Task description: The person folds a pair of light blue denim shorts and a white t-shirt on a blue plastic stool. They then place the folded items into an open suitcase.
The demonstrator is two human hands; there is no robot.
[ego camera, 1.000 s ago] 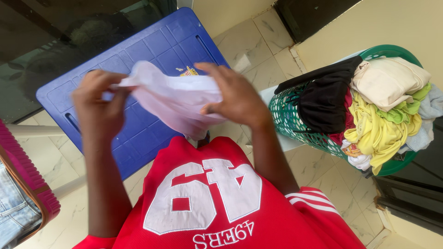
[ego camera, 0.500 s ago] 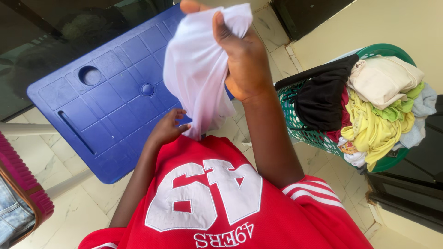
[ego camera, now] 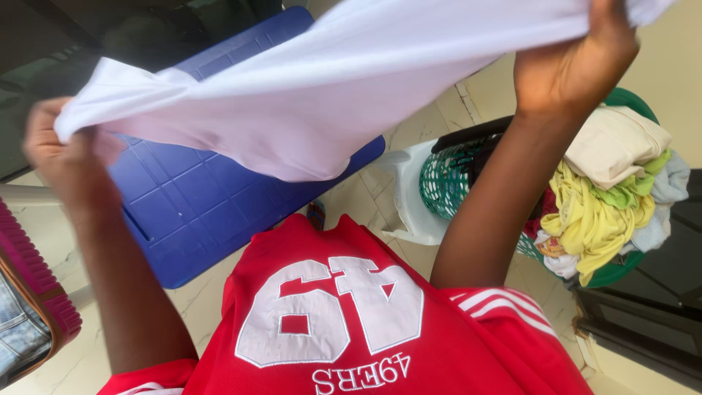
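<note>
White garment (ego camera: 329, 88) held up and stretched wide between both hands, above the blue plastic desk (ego camera: 197, 212). Left hand (ego camera: 62, 150) pinches one end at the left, fingers closed on the cloth; right hand (ego camera: 578, 58) grips the other end high at the right. Green laundry basket (ego camera: 453, 183), heaped with folded and loose clothes (ego camera: 607, 190), sits on the tiled floor (ego camera: 365, 197) just right of the desk.

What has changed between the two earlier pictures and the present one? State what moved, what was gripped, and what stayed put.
The white cloth, bunched a second ago and then dangling from the raised right hand, is now stretched wide. The left hand has taken hold of its other end and pulled outward; the right moved up and right. The blue table and green laundry basket stayed put.
</note>
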